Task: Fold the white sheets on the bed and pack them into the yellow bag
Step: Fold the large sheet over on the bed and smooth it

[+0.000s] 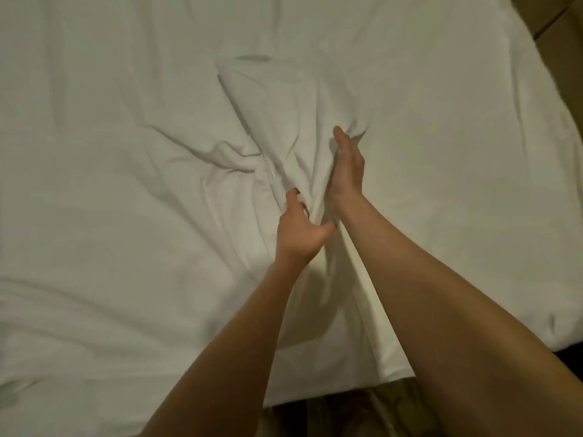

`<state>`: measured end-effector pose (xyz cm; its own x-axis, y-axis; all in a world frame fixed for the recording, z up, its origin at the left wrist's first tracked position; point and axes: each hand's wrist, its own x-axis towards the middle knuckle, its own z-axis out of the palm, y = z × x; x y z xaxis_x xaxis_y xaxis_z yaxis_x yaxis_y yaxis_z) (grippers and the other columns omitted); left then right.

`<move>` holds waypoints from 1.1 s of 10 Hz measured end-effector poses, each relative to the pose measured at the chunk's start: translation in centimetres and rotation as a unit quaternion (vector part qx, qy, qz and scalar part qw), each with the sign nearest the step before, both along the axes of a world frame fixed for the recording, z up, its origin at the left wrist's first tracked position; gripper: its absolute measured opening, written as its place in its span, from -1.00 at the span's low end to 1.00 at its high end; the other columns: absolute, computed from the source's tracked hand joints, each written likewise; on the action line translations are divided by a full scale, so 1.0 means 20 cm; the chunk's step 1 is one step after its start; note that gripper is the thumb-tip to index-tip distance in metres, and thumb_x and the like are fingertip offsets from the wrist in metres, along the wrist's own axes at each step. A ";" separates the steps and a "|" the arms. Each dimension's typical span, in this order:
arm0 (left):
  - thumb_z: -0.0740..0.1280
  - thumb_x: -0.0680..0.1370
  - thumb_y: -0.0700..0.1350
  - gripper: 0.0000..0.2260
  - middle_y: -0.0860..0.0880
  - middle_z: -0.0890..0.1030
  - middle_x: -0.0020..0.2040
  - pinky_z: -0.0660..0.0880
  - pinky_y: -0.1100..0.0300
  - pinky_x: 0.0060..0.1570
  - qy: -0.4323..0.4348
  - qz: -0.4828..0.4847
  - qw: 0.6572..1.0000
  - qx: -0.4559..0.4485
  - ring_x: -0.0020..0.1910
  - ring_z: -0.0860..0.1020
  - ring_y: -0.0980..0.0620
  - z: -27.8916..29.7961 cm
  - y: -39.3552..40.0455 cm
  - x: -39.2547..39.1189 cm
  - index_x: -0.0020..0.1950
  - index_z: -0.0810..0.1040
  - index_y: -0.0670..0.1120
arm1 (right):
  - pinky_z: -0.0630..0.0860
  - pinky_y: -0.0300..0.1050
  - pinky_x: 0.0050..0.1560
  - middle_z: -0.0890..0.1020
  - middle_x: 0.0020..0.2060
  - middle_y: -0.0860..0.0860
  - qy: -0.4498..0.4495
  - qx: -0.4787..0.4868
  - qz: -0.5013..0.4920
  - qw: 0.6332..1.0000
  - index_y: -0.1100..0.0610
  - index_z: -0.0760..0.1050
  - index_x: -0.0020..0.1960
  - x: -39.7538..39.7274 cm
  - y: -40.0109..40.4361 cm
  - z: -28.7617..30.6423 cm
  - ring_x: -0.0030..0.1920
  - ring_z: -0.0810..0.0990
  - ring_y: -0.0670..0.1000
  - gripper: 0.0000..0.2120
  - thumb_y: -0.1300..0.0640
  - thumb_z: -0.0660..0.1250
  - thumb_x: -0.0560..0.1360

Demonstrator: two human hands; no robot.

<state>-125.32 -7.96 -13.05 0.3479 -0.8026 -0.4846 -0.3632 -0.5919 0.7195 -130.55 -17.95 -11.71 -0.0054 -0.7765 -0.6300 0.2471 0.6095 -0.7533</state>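
- White sheet (pixel 132 99) lies spread over the whole bed, bunched into a ridge toward its near edge, so I can gather it.
- Right hand (pixel 347 165) pinches the ridge's far end.
- Left hand (pixel 299 228) curls around its near end.
- Yellow bag isn't visible.

A wide bed (pixel 473 152) is filling nearly the whole view, its far right corner running off toward the upper right. Beyond that corner a strip of brown wooden surface (pixel 561 29) is showing — floor or furniture, it cannot be told which. Below the bed's near edge a patterned carpet (pixel 331 414) is lying in dim, warm light — dark shadow is sitting at the lower right.
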 end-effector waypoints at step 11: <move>0.32 0.53 0.11 -0.66 -0.09 0.63 0.08 0.29 0.09 0.25 -0.101 -0.495 0.861 0.046 0.12 0.53 -0.12 -0.05 -0.10 -0.66 0.15 0.57 -0.11 | 0.31 -0.12 0.31 0.36 0.41 0.21 0.256 0.198 -0.298 0.898 0.38 -0.08 0.51 -1.07 0.04 -0.20 0.38 0.40 0.15 -0.09 0.01 0.42 0.48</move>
